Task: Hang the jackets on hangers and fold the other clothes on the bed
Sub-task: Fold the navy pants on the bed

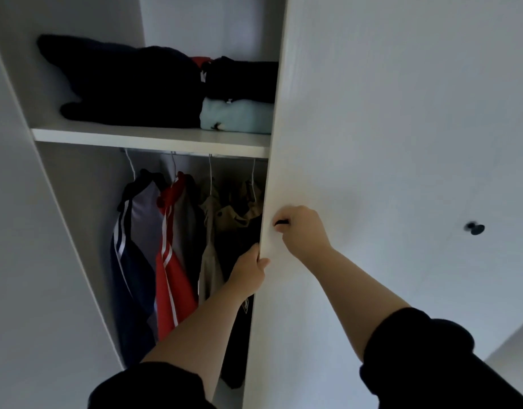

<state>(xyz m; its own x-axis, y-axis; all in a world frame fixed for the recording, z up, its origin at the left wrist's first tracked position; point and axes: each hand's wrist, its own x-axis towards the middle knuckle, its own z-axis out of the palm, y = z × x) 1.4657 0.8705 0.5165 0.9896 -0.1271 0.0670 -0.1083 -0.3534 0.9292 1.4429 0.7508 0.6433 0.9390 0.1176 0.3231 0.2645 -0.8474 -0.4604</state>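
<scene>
On the white wardrobe shelf, a pale mint folded garment lies at the right end beside a bulky dark folded pile. Below the shelf hang a navy white-striped jacket, a red striped jacket and a beige jacket on thin white hangers. The white wardrobe door covers the row's right end. The left hand clamps curled fingers round the door's edge. The right hand closes round a small black knob, which is mostly hidden.

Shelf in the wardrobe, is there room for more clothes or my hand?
The shelf has one bare patch: far left, between the wardrobe wall and the big dark pile. Right of it is packed, dark fold atop pale blue fold, up to the door. Below, there's likely passing room between that wall and the navy jacket.
</scene>
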